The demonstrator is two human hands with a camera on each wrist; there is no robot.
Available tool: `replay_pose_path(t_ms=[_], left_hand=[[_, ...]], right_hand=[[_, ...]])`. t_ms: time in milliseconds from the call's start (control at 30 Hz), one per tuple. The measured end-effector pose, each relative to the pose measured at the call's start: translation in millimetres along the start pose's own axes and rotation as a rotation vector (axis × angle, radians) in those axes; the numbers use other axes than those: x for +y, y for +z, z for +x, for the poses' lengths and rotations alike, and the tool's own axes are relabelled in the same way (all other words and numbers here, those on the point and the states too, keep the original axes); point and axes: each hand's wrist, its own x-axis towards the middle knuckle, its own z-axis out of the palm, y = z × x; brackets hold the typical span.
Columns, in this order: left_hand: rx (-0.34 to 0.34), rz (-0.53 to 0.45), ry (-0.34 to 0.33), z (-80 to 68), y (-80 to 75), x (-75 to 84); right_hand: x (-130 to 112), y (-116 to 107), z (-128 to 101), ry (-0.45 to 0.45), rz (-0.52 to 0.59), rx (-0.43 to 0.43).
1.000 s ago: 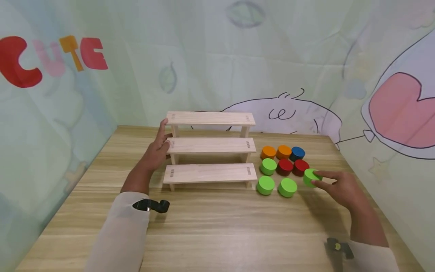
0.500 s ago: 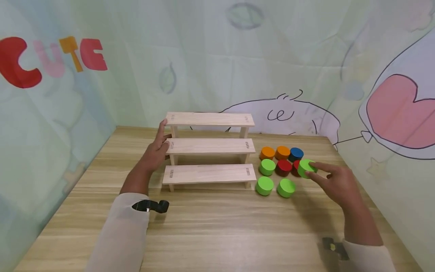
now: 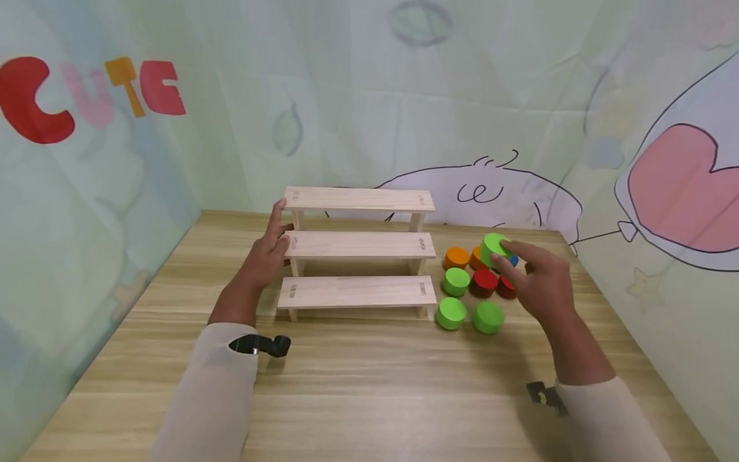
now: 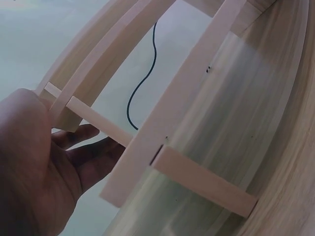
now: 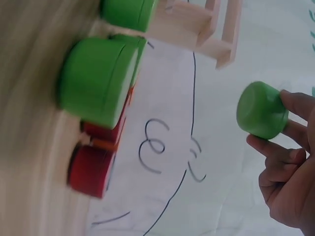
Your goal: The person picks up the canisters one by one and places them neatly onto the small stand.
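While lifted: a green wooden cylinder block [image 3: 494, 249] is pinched by right hand [image 3: 539, 281], above the desk [image 3: 369, 385].
Left hand [image 3: 267, 255]: spread against three-tier pale wooden step shelf [image 3: 358, 245] at 9 o'clock.
Risk: a shallow fingertip pinch; block could be dropped onto red cylinder blocks [image 3: 485, 281] beneath.

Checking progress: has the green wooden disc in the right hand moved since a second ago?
Yes. The green wooden disc rose off the table, leftward and back, over the orange discs.
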Motion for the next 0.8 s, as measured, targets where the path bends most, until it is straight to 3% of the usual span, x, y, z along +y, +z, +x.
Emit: replay_pose_path(t_ms=[267, 533, 800], left_hand=[[0.003, 0.018, -0.044, 0.6, 0.9, 1.9], [0.03, 0.069, -0.044, 0.0, 4.8, -3.0], [0.044, 0.078, -0.003, 3.7, 7.9, -1.1]], right_hand=[[-34.9, 25.9, 37.4, -0.041, 0.131, 0.034], [-70.6, 59.8, 73.7, -0.084, 0.189, -0.013], [-92.2, 91.5, 91.7, -0.068, 0.291, -0.033]])
